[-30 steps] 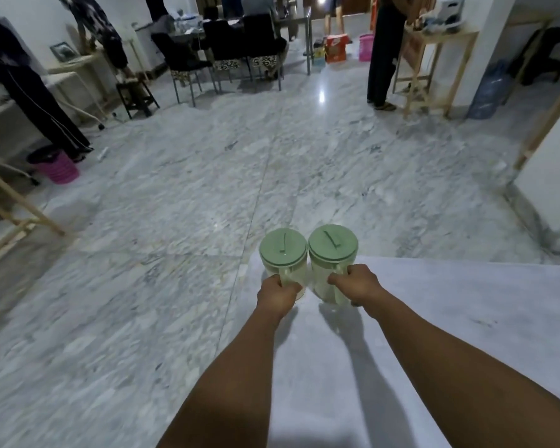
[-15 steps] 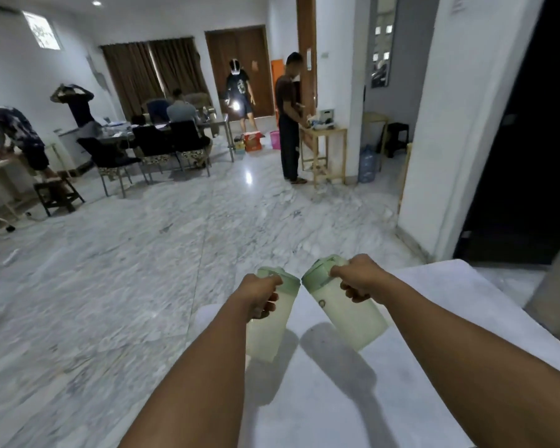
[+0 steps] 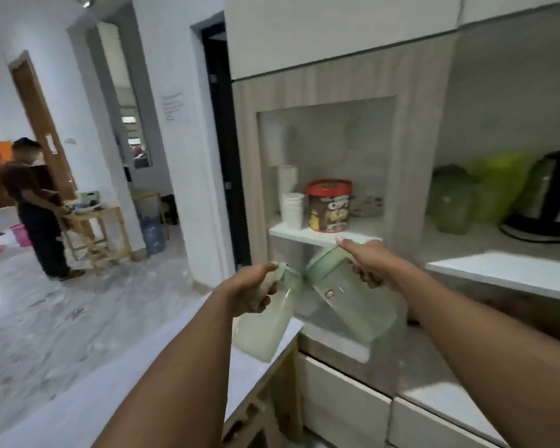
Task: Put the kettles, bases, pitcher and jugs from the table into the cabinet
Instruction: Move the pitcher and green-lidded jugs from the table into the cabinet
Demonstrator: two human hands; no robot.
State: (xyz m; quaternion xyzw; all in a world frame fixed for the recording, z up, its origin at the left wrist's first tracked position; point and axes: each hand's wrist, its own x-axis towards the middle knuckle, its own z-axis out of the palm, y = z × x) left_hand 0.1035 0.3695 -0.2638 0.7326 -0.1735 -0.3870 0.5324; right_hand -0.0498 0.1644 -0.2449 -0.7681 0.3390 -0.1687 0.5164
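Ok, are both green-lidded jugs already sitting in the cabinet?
No, the left hand and right hand hold both jugs in the air.

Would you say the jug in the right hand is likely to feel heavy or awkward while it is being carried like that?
Probably light: the jug looks see-through and empty, and the right hand carries it alone by the top. It hangs tilted, so it may swing. Its green lid could loosen, though that cannot be told here.

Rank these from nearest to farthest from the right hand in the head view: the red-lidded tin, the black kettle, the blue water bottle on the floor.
Measured from the right hand:
1. Red-lidded tin, on the niche shelf just above the hand.
2. Black kettle, off to the right on the counter.
3. Blue water bottle, far left on the floor beside the wooden stand.
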